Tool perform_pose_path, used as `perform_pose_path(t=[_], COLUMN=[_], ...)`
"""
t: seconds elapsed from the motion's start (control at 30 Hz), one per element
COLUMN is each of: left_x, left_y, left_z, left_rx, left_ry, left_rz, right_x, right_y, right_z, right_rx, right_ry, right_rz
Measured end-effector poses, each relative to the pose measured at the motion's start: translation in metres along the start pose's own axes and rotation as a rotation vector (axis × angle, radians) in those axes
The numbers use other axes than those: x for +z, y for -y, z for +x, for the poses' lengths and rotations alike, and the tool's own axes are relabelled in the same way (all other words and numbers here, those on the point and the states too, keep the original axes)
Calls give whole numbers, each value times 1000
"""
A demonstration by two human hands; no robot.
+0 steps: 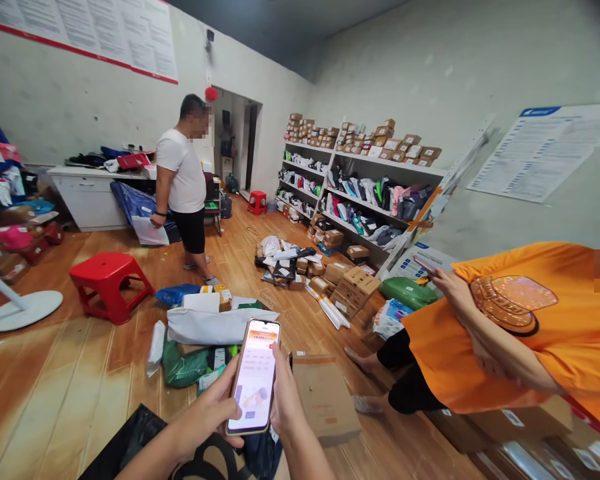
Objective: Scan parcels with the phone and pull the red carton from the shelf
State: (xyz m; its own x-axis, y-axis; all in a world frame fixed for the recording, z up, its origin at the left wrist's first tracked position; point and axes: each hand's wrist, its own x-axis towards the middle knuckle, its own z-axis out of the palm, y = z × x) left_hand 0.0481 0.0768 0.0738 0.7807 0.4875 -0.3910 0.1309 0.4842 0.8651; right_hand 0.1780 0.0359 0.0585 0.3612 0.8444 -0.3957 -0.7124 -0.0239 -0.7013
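Nearest the camera, both hands hold a phone upright with its screen lit. The left hand cups its left edge from below, fingers curled under the case; the right hand grips the right edge, thumb along the side. A black bag lies under the forearms.

Just beyond, a plain cardboard box rests on the wooden floor, its flat face up, touched by neither hand. Ahead of the phone sits a white mailer atop green and blue parcels, all loose on the floor.

At right, a person in an orange shirt bends over cartons with a raised arm. Mid-room, a heap of boxes remains unshelved; a red stool stands at left. Farther off, a person in a white shirt stands holding a packet. Wall shelves are partly stocked. Judgement: sorting is well short of complete.
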Motion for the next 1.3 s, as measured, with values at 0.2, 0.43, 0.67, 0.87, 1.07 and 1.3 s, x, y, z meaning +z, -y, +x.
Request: perform_pose_path(t=[0.2, 0.43, 0.67, 0.87, 1.07, 1.3], left_x=[-15, -15, -13, -19, -30, -46], left_y=[-1, -11, -7, -3, -2, -9], left_z=[11, 21, 23, 16, 18, 16], left_rx=[22, 103, 105, 137, 138, 151], left_ry=[-99, -234, -253, -377, -325, -311], left_rz=[104, 177, 165, 142, 129, 93], right_x=[-2, -2, -4, -5, 1, 19], right_y=[-4, -9, -13, -19, -23, -35], right_z=[0, 1, -1, 1, 5, 17], right_rx=[-18, -141, -163, -185, -162, -152], right_ry=[46, 46, 27, 37, 41, 46], right_rz=[14, -76, -101, -119, -136, -187])
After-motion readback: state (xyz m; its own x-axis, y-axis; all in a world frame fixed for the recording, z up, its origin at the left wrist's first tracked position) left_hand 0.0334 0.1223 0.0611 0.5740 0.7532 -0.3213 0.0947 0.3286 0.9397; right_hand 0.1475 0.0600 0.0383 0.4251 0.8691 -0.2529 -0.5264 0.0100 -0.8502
